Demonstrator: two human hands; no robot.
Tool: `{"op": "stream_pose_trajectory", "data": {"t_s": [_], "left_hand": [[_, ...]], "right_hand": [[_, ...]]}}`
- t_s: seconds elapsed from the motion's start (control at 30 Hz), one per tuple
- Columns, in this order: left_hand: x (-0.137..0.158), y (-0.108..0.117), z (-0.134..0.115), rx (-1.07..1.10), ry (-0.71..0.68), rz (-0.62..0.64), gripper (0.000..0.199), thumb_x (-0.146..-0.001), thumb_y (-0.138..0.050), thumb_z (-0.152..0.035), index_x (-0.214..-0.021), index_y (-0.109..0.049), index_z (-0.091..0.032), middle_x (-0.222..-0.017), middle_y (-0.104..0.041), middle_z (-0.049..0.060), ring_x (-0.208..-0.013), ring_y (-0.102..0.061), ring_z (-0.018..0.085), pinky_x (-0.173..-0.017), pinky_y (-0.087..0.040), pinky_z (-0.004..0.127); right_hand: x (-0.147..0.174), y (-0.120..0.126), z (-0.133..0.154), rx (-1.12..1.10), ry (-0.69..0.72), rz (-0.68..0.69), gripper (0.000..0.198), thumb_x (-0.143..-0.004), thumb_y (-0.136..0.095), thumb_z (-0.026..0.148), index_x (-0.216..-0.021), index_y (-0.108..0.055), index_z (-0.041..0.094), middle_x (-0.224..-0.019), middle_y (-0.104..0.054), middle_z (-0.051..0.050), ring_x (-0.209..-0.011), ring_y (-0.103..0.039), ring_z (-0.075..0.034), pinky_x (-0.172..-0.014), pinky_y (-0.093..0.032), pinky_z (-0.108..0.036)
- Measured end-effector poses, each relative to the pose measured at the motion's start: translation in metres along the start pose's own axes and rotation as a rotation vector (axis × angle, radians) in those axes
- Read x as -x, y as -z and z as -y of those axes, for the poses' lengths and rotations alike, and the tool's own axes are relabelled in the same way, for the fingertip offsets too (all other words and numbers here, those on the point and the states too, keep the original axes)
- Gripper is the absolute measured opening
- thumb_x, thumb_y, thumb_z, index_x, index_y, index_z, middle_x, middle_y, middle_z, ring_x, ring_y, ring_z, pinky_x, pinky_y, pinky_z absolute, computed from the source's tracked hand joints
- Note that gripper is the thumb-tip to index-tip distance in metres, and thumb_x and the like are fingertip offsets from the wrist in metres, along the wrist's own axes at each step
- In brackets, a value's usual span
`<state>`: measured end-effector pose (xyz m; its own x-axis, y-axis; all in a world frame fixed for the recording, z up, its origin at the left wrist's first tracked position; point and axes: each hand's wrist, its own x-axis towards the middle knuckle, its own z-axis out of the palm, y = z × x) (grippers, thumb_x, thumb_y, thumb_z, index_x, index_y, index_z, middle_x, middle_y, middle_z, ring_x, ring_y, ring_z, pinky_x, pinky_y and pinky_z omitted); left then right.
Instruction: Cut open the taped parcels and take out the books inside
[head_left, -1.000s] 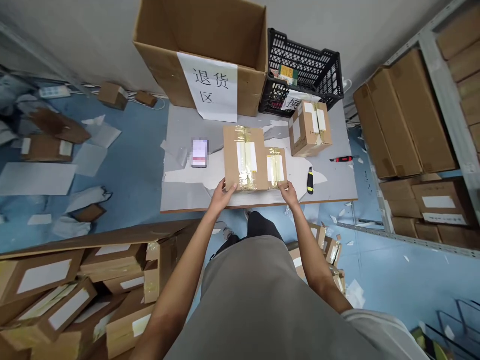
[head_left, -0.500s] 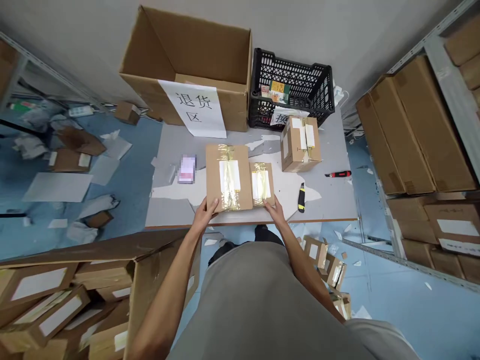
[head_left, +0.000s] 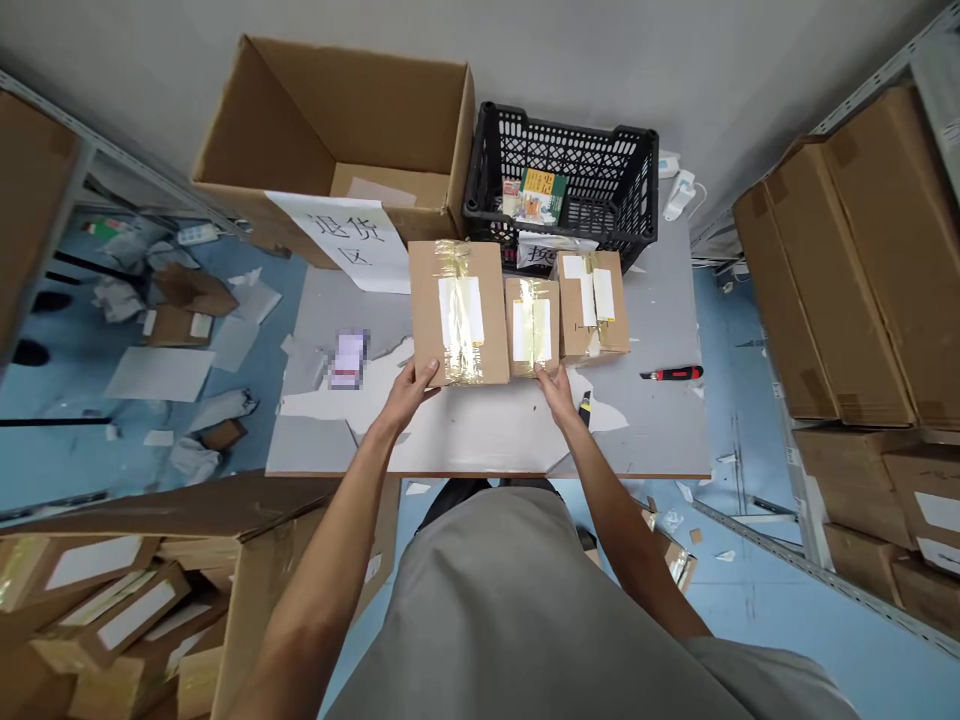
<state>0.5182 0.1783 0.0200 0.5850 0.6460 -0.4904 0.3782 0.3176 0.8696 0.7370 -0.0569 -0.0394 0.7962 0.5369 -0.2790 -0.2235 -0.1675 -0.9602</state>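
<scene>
My left hand (head_left: 409,396) grips the near left corner of a larger flat cardboard box (head_left: 423,300), thumb on top and fingers partly hidden beneath. A white label and shiny clear tape run down its middle. My right hand (head_left: 556,394) holds the near edge of a smaller cardboard box (head_left: 553,350), also labelled and taped, with its thumb on top. Side by side, the two boxes stand at a taller taped box (head_left: 616,338). Beside my right wrist lies a yellow-and-black utility knife (head_left: 585,408), partly covered by that hand.
Behind are a large open carton (head_left: 397,75) with a paper sign (head_left: 341,240) and a black plastic crate (head_left: 637,190) holding books (head_left: 541,196). A red-and-black utility knife (head_left: 675,373) lies at right on the table (head_left: 300,450). A parcel-filled carton (head_left: 247,590) stands front left.
Both hands have moved the two boxes away from the table's front edge, toward the crate and the taller box. The view has shifted a little.
</scene>
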Motion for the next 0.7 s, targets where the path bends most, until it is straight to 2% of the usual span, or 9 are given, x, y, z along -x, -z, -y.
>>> {"op": "stream_pose_trajectory", "data": {"t_s": [0.13,0.27,0.37,0.43,0.5,0.57,0.63,0.67,0.7], "left_hand": [[-0.037,-0.013,-0.014,-0.029,0.013,0.005,0.065,-0.101,-0.075,-0.058,-0.156,-0.063,-0.027,-0.168,-0.061,0.015,-0.149,-0.064,0.033,-0.119,-0.06,0.06],[-0.048,-0.03,-0.01,-0.075,0.035,-0.115,0.062,-0.106,-0.066,-0.055,-0.16,-0.059,-0.025,-0.163,-0.064,0.017,-0.147,-0.065,0.035,-0.118,-0.059,0.063],[-0.036,-0.043,-0.007,-0.258,-0.171,-0.332,0.065,-0.104,-0.069,-0.049,-0.159,-0.06,-0.017,-0.168,-0.058,0.023,-0.162,-0.051,0.04,-0.135,-0.041,0.064],[-0.028,-0.062,-0.01,-0.373,-0.413,-0.394,0.062,-0.104,-0.07,-0.045,-0.157,-0.063,-0.015,-0.174,-0.051,0.023,-0.171,-0.038,0.038,-0.143,-0.027,0.059],[-0.025,-0.095,-0.014,-0.382,-0.582,-0.241,0.054,-0.108,-0.064,-0.042,-0.157,-0.065,-0.018,-0.175,-0.052,0.019,-0.17,-0.041,0.034,-0.144,-0.027,0.054],[-0.029,-0.14,-0.019,-0.321,-0.539,0.034,0.053,-0.108,-0.062,-0.039,-0.158,-0.065,-0.021,-0.169,-0.06,0.017,-0.162,-0.053,0.033,-0.14,-0.036,0.053],[-0.038,-0.188,-0.024,-0.26,-0.311,0.238,0.065,-0.103,-0.07,-0.035,-0.164,-0.059,-0.016,-0.165,-0.064,0.021,-0.154,-0.061,0.037,-0.135,-0.043,0.056],[-0.042,-0.21,-0.025,-0.244,-0.212,0.293,0.07,-0.099,-0.073,-0.032,-0.165,-0.057,-0.014,-0.166,-0.062,0.023,-0.155,-0.06,0.039,-0.135,-0.041,0.058],[-0.045,-0.229,-0.026,-0.238,-0.191,0.32,0.072,-0.098,-0.073,-0.031,-0.165,-0.057,-0.012,-0.166,-0.062,0.025,-0.155,-0.06,0.039,-0.136,-0.04,0.059]], "right_hand": [[-0.004,-0.009,-0.006,-0.11,-0.088,-0.032,0.094,-0.092,-0.071,0.077,-0.168,-0.051,0.026,-0.161,-0.066,-0.015,-0.147,-0.067,-0.03,-0.12,-0.061,-0.05],[0.008,0.004,0.006,0.049,-0.069,-0.027,0.083,-0.092,-0.072,0.072,-0.156,-0.065,0.02,-0.15,-0.073,-0.02,-0.138,-0.073,-0.036,-0.114,-0.064,-0.053],[0.015,0.042,0.027,0.324,0.149,-0.184,0.064,-0.103,-0.061,0.069,-0.143,-0.075,0.02,-0.144,-0.075,-0.021,-0.131,-0.075,-0.034,-0.121,-0.059,-0.055],[0.01,0.075,0.042,0.517,0.267,-0.368,0.064,-0.105,-0.06,0.069,-0.144,-0.074,0.02,-0.153,-0.069,-0.021,-0.147,-0.064,-0.035,-0.132,-0.047,-0.057],[-0.004,0.103,0.052,0.648,0.254,-0.494,0.083,-0.096,-0.073,0.073,-0.157,-0.063,0.017,-0.171,-0.053,-0.025,-0.165,-0.044,-0.04,-0.139,-0.034,-0.062],[-0.024,0.121,0.056,0.618,0.127,-0.541,0.104,-0.087,-0.082,0.072,-0.165,-0.052,0.01,-0.18,-0.039,-0.03,-0.172,-0.031,-0.044,-0.14,-0.028,-0.065],[-0.041,0.127,0.055,0.485,0.005,-0.519,0.103,-0.089,-0.08,0.069,-0.163,-0.05,0.005,-0.174,-0.046,-0.035,-0.167,-0.041,-0.044,-0.138,-0.033,-0.064],[-0.047,0.126,0.053,0.422,-0.028,-0.494,0.095,-0.092,-0.075,0.067,-0.159,-0.053,0.003,-0.166,-0.056,-0.035,-0.16,-0.051,-0.042,-0.135,-0.04,-0.061],[-0.05,0.124,0.052,0.376,-0.041,-0.47,0.086,-0.095,-0.07,0.065,-0.154,-0.056,0.004,-0.157,-0.065,-0.033,-0.15,-0.062,-0.04,-0.13,-0.046,-0.058]]}}
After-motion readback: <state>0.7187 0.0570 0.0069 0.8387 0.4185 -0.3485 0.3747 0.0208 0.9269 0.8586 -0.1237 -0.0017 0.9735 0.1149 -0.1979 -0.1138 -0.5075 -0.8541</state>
